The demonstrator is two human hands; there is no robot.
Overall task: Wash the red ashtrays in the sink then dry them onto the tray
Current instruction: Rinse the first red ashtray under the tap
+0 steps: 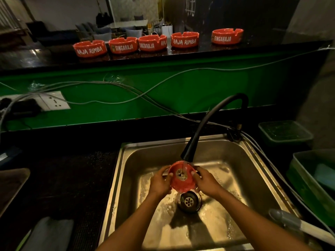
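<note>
overhead, five red ashtrays [155, 43] on dark counter [45, 60]

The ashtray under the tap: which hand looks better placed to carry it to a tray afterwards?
Probably the left hand. It grips the ashtray, as does the right hand, but the brown tray lies on the left.

From my head camera I see two bare forearms, with no sleeves reaching into view. My left hand [160, 180] and right hand [204, 181] wear no gloves, and I can make out no rings, watch or bracelet on either wrist. Both hands look wet and glossy.
</note>
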